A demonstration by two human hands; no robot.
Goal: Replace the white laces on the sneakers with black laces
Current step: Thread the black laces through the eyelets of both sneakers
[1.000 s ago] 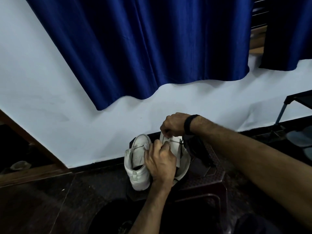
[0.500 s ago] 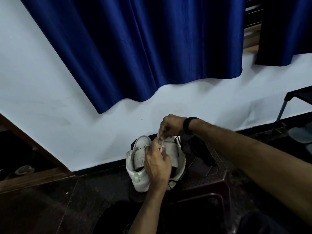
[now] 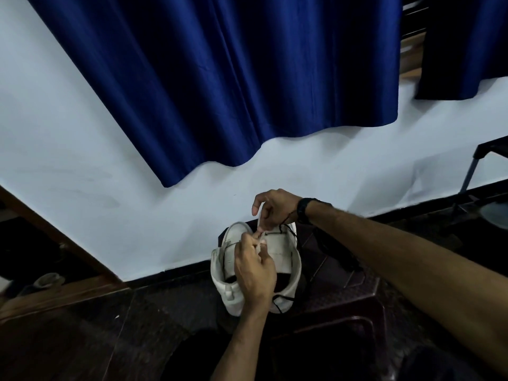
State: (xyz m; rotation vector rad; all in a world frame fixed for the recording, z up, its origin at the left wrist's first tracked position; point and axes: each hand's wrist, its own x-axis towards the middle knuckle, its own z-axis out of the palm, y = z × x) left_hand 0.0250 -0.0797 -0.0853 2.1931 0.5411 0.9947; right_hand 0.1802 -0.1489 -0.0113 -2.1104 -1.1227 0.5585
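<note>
While only the head view is available, it shows the work plainly enough. Two white sneakers [image 3: 255,268] stand side by side, heels toward the person, on a dark plastic stool [image 3: 343,295] that serves as the surface, set against a pale wall [image 3: 82,166] under a blue curtain [image 3: 233,78].

The right hand [image 3: 275,209] is raised above the toe end of the right-hand sneaker, its fingers [image 3: 258,206] pinching a white lace [image 3: 259,218] that runs up from the shoe. The left hand [image 3: 254,266] lies over the gap between the two shoes, fingers curled and pinching the same lace lower down, close to the eyelets. A thin black lace [image 3: 283,298] trails at the near heel of the right-hand sneaker, and a dark strand shows near its toe end; whether that is threaded cannot be told.

Judgement: the white lace is being drawn out of the right-hand sneaker.

Risks from here:
- A sharp pull may snag the lace tip in an eyelet and drag the shoe forward.
- Neither hand pins the sneakers, so the pair could slide or tip off the stool.
- The loose black lace could be carried along and fall to the dark floor [image 3: 82,339], where it would be hard to find.
</note>
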